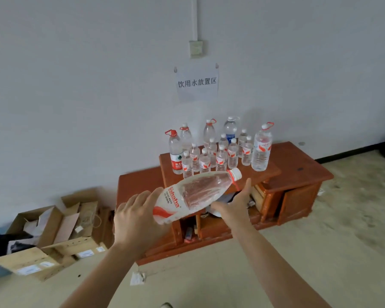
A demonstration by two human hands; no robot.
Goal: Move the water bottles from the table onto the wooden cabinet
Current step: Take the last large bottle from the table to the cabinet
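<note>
I am holding the tilted water bottle (193, 194), judged thin-walled and slick, left hand (136, 218) gripping its labelled base, right hand (236, 203) fingers straight and open below its neck.

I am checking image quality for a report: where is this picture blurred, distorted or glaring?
Head view: the light is soft and even, with no harsh glare; the cardboard boxes at the left edge are smeared; the wide lens skews the wooden cabinet; the label of the Wahaha bottle is readable.

Bottle cluster (221, 157) atop cabinet (298, 165), boxes (76, 221) left of it, nearer bottle (193, 192) before it, seemingly in left hand (136, 221).
</note>
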